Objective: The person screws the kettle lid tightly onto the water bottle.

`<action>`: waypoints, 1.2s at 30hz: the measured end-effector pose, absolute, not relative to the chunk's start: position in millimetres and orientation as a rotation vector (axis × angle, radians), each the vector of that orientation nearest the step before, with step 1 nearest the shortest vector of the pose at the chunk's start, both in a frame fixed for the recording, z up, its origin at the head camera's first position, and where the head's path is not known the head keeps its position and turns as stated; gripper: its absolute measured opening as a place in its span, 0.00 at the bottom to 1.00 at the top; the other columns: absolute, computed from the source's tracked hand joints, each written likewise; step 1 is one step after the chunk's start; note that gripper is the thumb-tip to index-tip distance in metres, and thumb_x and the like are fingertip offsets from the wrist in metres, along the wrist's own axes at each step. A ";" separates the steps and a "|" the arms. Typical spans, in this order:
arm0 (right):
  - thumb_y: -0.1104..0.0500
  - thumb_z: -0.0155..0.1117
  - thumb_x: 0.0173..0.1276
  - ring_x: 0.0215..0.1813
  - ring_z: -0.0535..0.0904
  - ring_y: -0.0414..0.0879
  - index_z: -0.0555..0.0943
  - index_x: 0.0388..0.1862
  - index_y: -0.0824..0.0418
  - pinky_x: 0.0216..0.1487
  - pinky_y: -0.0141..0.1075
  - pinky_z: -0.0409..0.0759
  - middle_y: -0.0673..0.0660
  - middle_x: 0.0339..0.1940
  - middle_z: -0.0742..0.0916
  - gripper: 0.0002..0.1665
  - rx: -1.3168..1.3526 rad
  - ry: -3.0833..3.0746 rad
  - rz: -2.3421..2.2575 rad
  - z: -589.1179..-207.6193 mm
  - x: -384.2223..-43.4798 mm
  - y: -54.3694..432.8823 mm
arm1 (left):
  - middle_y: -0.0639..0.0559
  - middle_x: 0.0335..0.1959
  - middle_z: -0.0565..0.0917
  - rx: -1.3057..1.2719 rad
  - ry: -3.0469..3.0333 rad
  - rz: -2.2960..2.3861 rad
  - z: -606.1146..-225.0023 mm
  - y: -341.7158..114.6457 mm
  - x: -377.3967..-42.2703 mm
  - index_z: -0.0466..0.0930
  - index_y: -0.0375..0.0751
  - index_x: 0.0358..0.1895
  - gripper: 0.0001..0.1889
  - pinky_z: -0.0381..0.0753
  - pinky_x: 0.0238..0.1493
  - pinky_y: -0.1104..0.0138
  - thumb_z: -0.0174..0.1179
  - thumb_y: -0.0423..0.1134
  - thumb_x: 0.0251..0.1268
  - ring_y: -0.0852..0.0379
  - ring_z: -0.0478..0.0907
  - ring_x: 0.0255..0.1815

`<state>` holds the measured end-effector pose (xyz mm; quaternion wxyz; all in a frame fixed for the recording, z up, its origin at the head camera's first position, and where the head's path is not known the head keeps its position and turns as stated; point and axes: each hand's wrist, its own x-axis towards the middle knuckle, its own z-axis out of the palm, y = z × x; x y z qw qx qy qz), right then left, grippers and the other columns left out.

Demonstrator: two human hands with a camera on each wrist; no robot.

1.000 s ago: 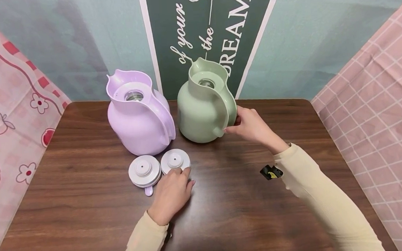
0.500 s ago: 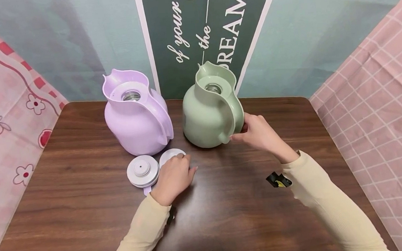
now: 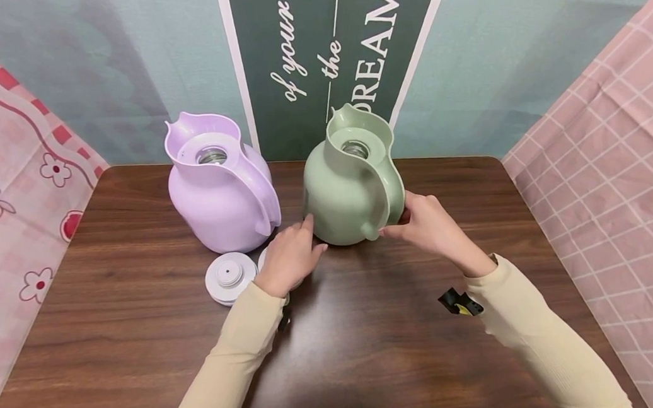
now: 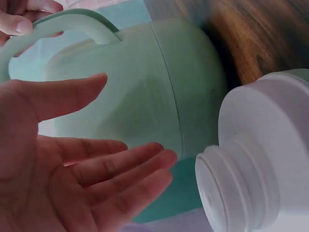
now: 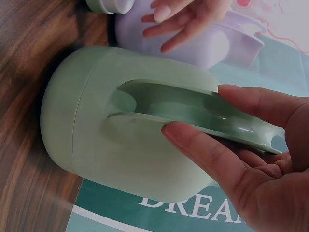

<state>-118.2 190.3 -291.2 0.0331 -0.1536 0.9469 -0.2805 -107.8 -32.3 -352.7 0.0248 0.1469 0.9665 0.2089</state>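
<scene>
Since the earlier frame, I see that the left hand (image 3: 289,257) moved forward and the green jug (image 3: 337,200) shifted rightward and nearer. Fingers of the right hand (image 3: 433,227) pinch the jug's handle; left fingers are extended, holding nothing, near a white lid (image 4: 263,159). Upright on the tabletop (image 3: 382,352), the jug stands apart from the purple jug (image 3: 218,202); wood extends rightward to the edge. Its body looks smooth, its mouth uncovered.
</scene>
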 end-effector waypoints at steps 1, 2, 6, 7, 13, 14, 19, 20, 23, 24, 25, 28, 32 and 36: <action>0.61 0.72 0.47 0.23 0.76 0.42 0.78 0.33 0.63 0.27 0.37 0.72 0.52 0.20 0.83 0.15 -0.474 2.917 -0.861 -290.9 -117.3 190.7 | 0.37 0.44 0.79 0.439 2.971 0.651 -352.4 -30.9 -110.1 0.65 0.30 0.60 0.31 0.74 0.43 0.53 0.61 0.45 0.58 0.40 0.77 0.42; 0.60 0.72 0.47 0.23 0.76 0.42 0.78 0.32 0.64 0.27 0.37 0.72 0.52 0.20 0.83 0.15 -0.474 2.921 -0.860 -290.7 -116.5 191.1 | 0.36 0.45 0.79 0.419 2.954 0.653 -352.5 -29.4 -112.4 0.64 0.30 0.61 0.32 0.74 0.43 0.52 0.60 0.46 0.58 0.39 0.77 0.43; 0.60 0.72 0.46 0.22 0.75 0.41 0.78 0.32 0.64 0.27 0.36 0.72 0.52 0.19 0.83 0.16 -0.483 2.937 -0.853 -290.3 -113.1 193.0 | 0.35 0.44 0.79 0.373 2.912 0.644 -352.0 -25.1 -119.7 0.62 0.29 0.62 0.34 0.74 0.43 0.52 0.60 0.47 0.58 0.38 0.77 0.42; 0.60 0.73 0.46 0.22 0.75 0.42 0.78 0.32 0.64 0.27 0.36 0.72 0.52 0.19 0.83 0.16 -0.482 2.940 -0.855 -290.4 -111.9 193.5 | 0.35 0.45 0.79 0.367 2.905 0.642 -351.8 -24.3 -121.0 0.62 0.29 0.63 0.34 0.74 0.43 0.52 0.60 0.47 0.58 0.38 0.77 0.43; 0.60 0.74 0.45 0.23 0.76 0.42 0.78 0.31 0.63 0.26 0.37 0.72 0.51 0.19 0.83 0.16 -0.491 2.954 -0.854 -291.6 -106.2 197.5 | 0.33 0.47 0.78 0.346 2.851 0.661 -351.0 -21.7 -127.1 0.59 0.29 0.64 0.36 0.73 0.44 0.51 0.58 0.48 0.60 0.37 0.76 0.45; 0.60 0.74 0.45 0.23 0.76 0.42 0.78 0.31 0.63 0.26 0.37 0.72 0.51 0.19 0.83 0.16 -0.488 2.953 -0.855 -291.5 -105.4 198.3 | 0.32 0.47 0.78 0.346 2.845 0.671 -351.1 -21.3 -128.1 0.59 0.29 0.64 0.35 0.73 0.44 0.51 0.58 0.48 0.60 0.37 0.76 0.45; 0.60 0.73 0.44 0.22 0.75 0.42 0.78 0.30 0.63 0.26 0.37 0.72 0.50 0.18 0.82 0.15 -0.456 2.945 -0.837 -289.7 -101.2 201.7 | 0.32 0.45 0.78 0.372 2.823 0.722 -351.6 -18.8 -132.6 0.62 0.27 0.61 0.33 0.73 0.46 0.53 0.59 0.47 0.60 0.37 0.76 0.44; 0.60 0.73 0.45 0.22 0.75 0.42 0.78 0.30 0.63 0.26 0.37 0.72 0.50 0.18 0.82 0.15 -0.456 2.946 -0.830 -289.3 -100.4 202.3 | 0.32 0.45 0.78 0.377 2.818 0.729 -351.9 -18.0 -133.2 0.63 0.27 0.60 0.32 0.73 0.46 0.53 0.59 0.47 0.60 0.38 0.76 0.44; 0.59 0.73 0.45 0.22 0.74 0.42 0.78 0.30 0.62 0.27 0.37 0.71 0.49 0.18 0.81 0.15 -0.451 2.949 -0.815 -288.7 -97.9 204.3 | 0.32 0.44 0.78 0.388 2.806 0.743 -352.3 -15.8 -134.6 0.64 0.27 0.59 0.31 0.73 0.46 0.53 0.58 0.46 0.60 0.38 0.77 0.44; 0.59 0.73 0.45 0.22 0.74 0.42 0.78 0.30 0.62 0.27 0.37 0.71 0.49 0.18 0.81 0.15 -0.448 2.949 -0.814 -288.5 -97.1 204.9 | 0.32 0.43 0.78 0.388 2.804 0.747 -352.4 -15.1 -134.9 0.64 0.26 0.58 0.30 0.73 0.45 0.53 0.58 0.46 0.60 0.38 0.77 0.43; 0.59 0.73 0.45 0.22 0.74 0.42 0.78 0.30 0.62 0.27 0.37 0.71 0.49 0.18 0.81 0.15 -0.446 2.948 -0.812 -288.3 -96.3 205.4 | 0.32 0.43 0.78 0.389 2.802 0.749 -352.6 -14.3 -135.2 0.65 0.26 0.58 0.30 0.74 0.45 0.53 0.58 0.46 0.60 0.38 0.77 0.43; 0.58 0.73 0.45 0.22 0.74 0.42 0.78 0.30 0.61 0.27 0.37 0.71 0.49 0.18 0.81 0.15 -0.434 2.940 -0.815 -287.5 -93.8 206.9 | 0.32 0.42 0.79 0.394 2.801 0.753 -353.0 -12.0 -135.6 0.65 0.26 0.57 0.29 0.74 0.44 0.53 0.58 0.46 0.61 0.38 0.77 0.42; 0.57 0.73 0.46 0.22 0.73 0.42 0.78 0.30 0.61 0.27 0.37 0.71 0.49 0.18 0.81 0.15 -0.421 2.939 -0.811 -286.4 -90.4 209.0 | 0.32 0.42 0.79 0.403 2.803 0.759 -352.5 -8.4 -135.6 0.67 0.25 0.55 0.28 0.74 0.44 0.53 0.58 0.46 0.61 0.38 0.77 0.42; 0.57 0.74 0.46 0.23 0.74 0.42 0.78 0.29 0.60 0.27 0.37 0.71 0.48 0.19 0.81 0.15 -0.400 2.941 -0.817 -286.2 -86.6 211.2 | 0.33 0.41 0.79 0.405 2.806 0.762 -351.8 -3.9 -135.1 0.68 0.26 0.53 0.27 0.74 0.45 0.53 0.58 0.47 0.61 0.37 0.77 0.42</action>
